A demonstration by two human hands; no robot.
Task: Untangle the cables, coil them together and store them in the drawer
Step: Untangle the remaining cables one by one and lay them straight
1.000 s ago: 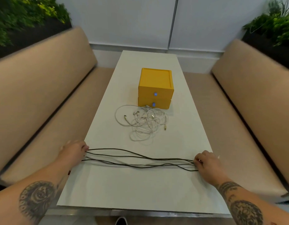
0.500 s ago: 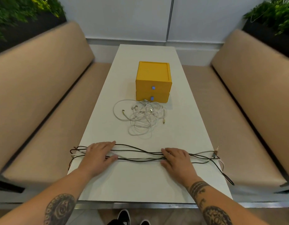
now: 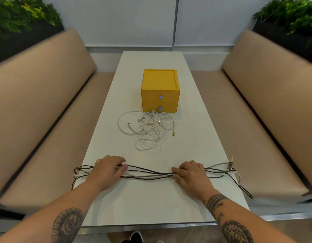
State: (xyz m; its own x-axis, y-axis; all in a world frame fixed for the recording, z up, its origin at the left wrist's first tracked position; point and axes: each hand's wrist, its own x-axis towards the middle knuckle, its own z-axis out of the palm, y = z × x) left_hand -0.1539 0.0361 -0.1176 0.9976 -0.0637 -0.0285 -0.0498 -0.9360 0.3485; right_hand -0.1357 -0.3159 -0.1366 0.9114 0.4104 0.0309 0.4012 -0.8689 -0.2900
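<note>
Well in front of the drawer box (image 3: pixel 160 83), the left hand (image 3: pixel 108 170) and right hand (image 3: pixel 188 172) grasp the straightened dark cables (image 3: pixel 148 175), while the white tangle (image 3: pixel 151 130) just before it lies unsorted and nothing is coiled or stored.

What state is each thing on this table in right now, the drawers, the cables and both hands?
Top drawer, closed.
Bottom drawer, closed.
White cables, tangled heap, no hand on them.
Dark cables, stretched in a bundle across the near table, ends hanging off both sides.
Left hand, grips the dark cables.
Right hand, grips the dark cables.
</note>
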